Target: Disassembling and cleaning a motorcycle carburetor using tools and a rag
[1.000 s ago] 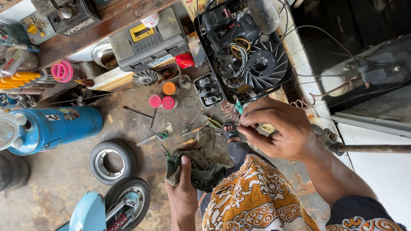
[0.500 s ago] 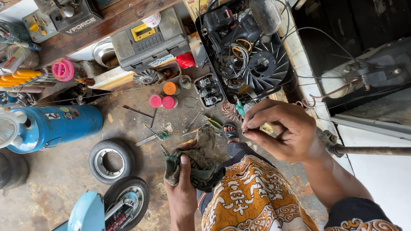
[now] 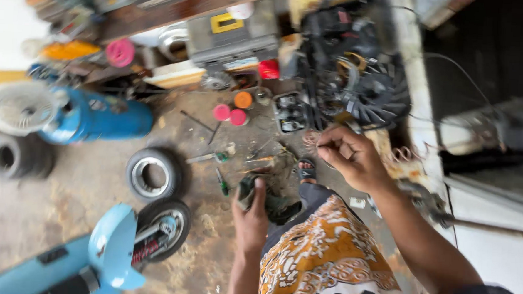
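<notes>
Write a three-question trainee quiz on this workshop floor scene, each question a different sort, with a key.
1. True or false: the left hand grips a dark, dirty part low near the knee.
2. Multiple choice: beside the blue cylinder on the floor lies (A) a loose tyre, (B) a ladder, (C) a bucket.
3. Fill in: the right hand is raised just below the black ___ with curved blades.

Key: 1 true; 2 A; 3 fan. What the right hand's fingertips pinch is too blurred to tell.
</notes>
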